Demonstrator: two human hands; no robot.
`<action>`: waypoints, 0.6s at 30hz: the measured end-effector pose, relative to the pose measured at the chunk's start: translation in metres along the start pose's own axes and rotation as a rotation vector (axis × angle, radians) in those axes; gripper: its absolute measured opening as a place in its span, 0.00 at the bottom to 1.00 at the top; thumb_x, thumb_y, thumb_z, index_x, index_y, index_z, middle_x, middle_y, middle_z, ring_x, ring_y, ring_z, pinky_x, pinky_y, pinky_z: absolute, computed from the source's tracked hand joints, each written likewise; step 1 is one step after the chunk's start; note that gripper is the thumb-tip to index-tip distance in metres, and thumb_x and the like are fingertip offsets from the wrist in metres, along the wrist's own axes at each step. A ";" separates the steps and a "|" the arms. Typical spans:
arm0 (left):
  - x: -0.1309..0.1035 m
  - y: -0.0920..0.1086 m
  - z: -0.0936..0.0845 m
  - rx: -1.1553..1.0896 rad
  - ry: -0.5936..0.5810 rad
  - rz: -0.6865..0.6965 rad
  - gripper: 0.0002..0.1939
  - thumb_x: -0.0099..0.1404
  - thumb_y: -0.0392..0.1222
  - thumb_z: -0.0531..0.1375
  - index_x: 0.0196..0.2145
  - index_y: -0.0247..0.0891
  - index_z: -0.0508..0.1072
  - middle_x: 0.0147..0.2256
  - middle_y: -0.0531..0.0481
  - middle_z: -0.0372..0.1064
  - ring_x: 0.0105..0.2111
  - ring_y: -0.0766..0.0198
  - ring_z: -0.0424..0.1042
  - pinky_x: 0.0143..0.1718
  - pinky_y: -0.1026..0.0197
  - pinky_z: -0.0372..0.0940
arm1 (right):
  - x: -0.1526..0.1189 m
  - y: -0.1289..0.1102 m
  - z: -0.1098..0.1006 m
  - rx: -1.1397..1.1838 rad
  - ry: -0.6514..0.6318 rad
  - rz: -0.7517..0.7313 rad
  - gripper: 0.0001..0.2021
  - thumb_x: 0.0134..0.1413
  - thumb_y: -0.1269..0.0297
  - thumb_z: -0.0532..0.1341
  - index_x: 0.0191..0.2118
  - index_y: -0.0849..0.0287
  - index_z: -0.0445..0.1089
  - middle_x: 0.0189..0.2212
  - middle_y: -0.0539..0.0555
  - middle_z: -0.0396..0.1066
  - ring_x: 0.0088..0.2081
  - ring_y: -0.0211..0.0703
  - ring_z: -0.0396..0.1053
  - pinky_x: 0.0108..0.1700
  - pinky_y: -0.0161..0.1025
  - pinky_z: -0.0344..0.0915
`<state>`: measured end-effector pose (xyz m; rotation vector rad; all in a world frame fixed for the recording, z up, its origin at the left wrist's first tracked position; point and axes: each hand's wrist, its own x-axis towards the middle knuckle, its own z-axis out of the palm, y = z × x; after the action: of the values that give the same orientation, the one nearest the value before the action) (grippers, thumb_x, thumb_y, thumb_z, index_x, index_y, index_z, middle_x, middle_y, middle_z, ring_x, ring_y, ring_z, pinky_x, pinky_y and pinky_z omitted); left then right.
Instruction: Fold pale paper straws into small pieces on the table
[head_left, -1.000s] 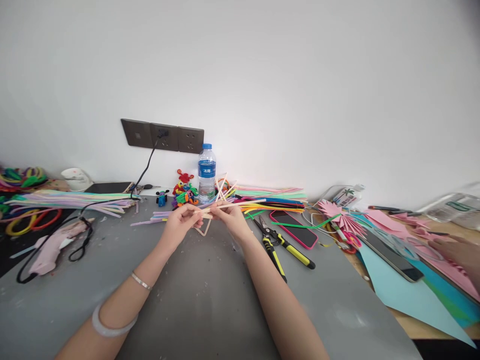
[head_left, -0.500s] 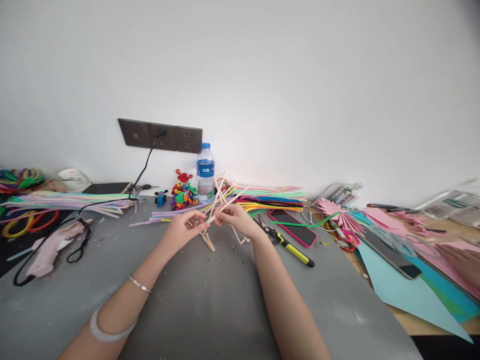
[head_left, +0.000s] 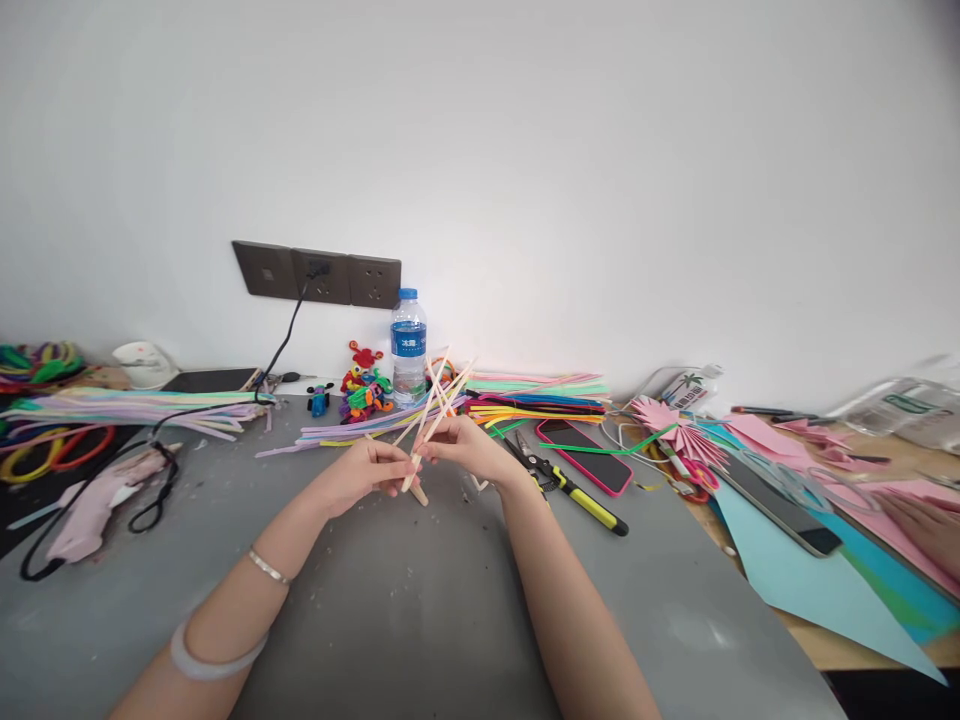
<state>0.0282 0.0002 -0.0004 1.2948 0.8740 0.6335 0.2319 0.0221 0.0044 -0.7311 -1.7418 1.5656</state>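
Several thin pale cream strips (head_left: 433, 405) cross one another between my two hands, their upper ends rising in front of the water bottle (head_left: 409, 345). My left hand (head_left: 369, 470) pinches the strips near their lower ends. From the right, my right hand (head_left: 459, 450) closes its fingertips on the same strips, close to the left fingertips. Another piece of strip shows below my hands, over the grey table mat (head_left: 405, 600). My fingers partly hide where the strips meet.
Behind my hands lie pipe cleaners (head_left: 536, 408) and small figures (head_left: 364, 385). Yellow-black pliers (head_left: 589, 500) and a pink-edged phone (head_left: 589, 457) are to the right, a pink glue gun (head_left: 97, 500) to the left. Another person's hand (head_left: 919, 520) rests far right.
The strips have turned more upright, and their lower ends now point down at my fingertips. My right hand has moved slightly left and down, and its grip has shifted.
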 end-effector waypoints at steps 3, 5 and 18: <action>0.000 -0.002 0.000 -0.098 -0.054 -0.061 0.13 0.55 0.48 0.67 0.31 0.34 0.80 0.31 0.41 0.76 0.25 0.65 0.70 0.26 0.64 0.64 | -0.001 -0.001 0.001 0.047 -0.069 0.001 0.11 0.49 0.58 0.66 0.32 0.62 0.75 0.27 0.50 0.72 0.29 0.36 0.67 0.34 0.34 0.63; 0.001 -0.005 0.000 -0.145 -0.058 -0.083 0.14 0.55 0.48 0.67 0.33 0.34 0.80 0.31 0.40 0.76 0.28 0.63 0.72 0.26 0.64 0.64 | -0.001 -0.001 0.001 0.059 -0.085 0.003 0.12 0.48 0.57 0.67 0.32 0.62 0.75 0.27 0.50 0.72 0.29 0.37 0.67 0.35 0.34 0.64; 0.004 -0.007 0.000 0.023 0.018 -0.001 0.15 0.56 0.50 0.66 0.34 0.35 0.80 0.32 0.44 0.73 0.24 0.68 0.67 0.23 0.67 0.61 | 0.001 0.001 0.004 -0.056 -0.037 0.037 0.14 0.52 0.54 0.64 0.33 0.62 0.73 0.28 0.51 0.73 0.30 0.37 0.69 0.33 0.33 0.65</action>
<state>0.0299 0.0017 -0.0079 1.3108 0.8990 0.6365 0.2281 0.0211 0.0037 -0.7704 -1.8152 1.5691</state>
